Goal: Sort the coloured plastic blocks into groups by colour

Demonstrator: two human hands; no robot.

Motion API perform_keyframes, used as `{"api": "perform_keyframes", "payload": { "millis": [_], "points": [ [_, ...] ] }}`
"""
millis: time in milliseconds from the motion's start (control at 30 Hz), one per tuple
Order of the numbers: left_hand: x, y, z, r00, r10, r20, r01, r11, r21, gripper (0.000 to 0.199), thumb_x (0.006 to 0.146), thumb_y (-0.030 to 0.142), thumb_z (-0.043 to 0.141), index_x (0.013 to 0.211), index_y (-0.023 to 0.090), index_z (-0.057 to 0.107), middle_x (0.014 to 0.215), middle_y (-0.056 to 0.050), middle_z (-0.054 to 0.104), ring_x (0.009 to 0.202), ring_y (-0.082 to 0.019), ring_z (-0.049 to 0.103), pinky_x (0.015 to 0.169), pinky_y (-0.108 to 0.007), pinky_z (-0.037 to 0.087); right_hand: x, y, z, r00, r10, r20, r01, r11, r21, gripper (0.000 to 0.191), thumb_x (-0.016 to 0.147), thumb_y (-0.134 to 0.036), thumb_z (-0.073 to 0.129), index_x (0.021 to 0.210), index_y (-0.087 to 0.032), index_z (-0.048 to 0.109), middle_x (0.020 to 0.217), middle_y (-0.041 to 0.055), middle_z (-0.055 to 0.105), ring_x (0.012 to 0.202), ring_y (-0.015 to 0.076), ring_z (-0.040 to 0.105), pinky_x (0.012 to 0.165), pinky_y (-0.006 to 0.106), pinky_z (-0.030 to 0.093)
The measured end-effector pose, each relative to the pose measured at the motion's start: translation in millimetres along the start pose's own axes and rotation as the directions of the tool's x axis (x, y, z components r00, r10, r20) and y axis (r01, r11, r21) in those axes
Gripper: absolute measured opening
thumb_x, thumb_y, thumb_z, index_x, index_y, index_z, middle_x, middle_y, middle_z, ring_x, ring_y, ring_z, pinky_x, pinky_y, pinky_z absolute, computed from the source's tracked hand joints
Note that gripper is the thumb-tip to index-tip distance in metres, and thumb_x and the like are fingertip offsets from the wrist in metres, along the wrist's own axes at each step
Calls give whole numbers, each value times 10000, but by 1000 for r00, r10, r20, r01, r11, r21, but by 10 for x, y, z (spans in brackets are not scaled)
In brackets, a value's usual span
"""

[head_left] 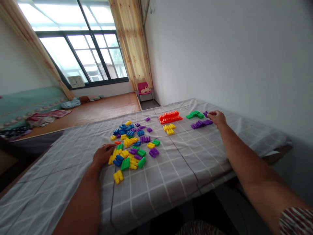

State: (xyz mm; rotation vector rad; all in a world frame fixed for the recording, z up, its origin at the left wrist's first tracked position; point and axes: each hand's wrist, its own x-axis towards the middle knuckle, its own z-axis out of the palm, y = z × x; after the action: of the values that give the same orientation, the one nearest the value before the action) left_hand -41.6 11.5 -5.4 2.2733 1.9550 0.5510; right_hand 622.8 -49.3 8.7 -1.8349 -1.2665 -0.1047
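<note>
My right hand (218,118) is at the right of the bed-like surface, with thumb and fingers pinched on a small purple building block (205,114). Just below it lies a row of purple blocks (201,124), and a green group (195,114) is close by on the left. At the left edge of a mixed pile, my left hand (104,154) has its fingers closed at an orange block (117,142). Yellow blocks (130,141), blue blocks (118,160) and green blocks (125,164) make up much of this pile, with purple ones between them.
An orange stack (170,117) and a small yellow group (169,129) lie mid-surface. All rest on a grey checked cloth (171,176). The white wall (227,58) borders the right side. Behind are a pink chair (144,88) and a wooden platform (114,104) under the window.
</note>
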Motion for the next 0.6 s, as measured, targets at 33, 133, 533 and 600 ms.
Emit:
{"api": "perform_keyframes", "payload": {
  "millis": [33, 133, 533, 600],
  "points": [
    [-2, 4, -7, 1000, 0, 1, 0, 1000, 2, 369, 834, 367, 461, 1084, 270, 715, 1110, -27, 702, 978, -195, 644, 790, -257, 487, -20, 124, -3, 995, 85, -43, -86, 996, -19, 259, 789, -403, 546, 873, -168, 618, 866, 156, 701, 806, 261, 670, 734, 412, 523],
    [-2, 1, -13, 1000, -13, -7, 13, 1000, -1, 364, 826, 376, 466, 1067, 276, 719, 1101, -21, 706, 956, -190, 651, 775, -252, 492, -82, 322, 23, 968, 237, -81, -240, 971, -27, 264, 720, -400, 627, 852, -172, 632, 863, 127, 711, 825, 246, 667, 774, 375, 506],
    [27, -71, 25, 1000, -4, -11, 4, 1000, 11, 372, 824, 389, 462, 1064, 274, 721, 1151, -32, 690, 1012, -213, 641, 823, -275, 496, -155, 210, 101, 988, 138, 65, -115, 955, -275, 262, 754, -463, 589, 809, -220, 669, 855, 56, 713, 796, 215, 647, 686, 307, 459],
    [26, -62, 18, 1000, -7, -9, 7, 1000, 12, 365, 821, 393, 471, 1060, 281, 723, 1141, -26, 694, 1004, -213, 643, 814, -274, 498, -174, 195, 91, 986, 147, 76, -118, 947, -299, 270, 764, -474, 580, 802, -222, 668, 869, 61, 712, 809, 224, 644, 689, 312, 454]
  ]
}}
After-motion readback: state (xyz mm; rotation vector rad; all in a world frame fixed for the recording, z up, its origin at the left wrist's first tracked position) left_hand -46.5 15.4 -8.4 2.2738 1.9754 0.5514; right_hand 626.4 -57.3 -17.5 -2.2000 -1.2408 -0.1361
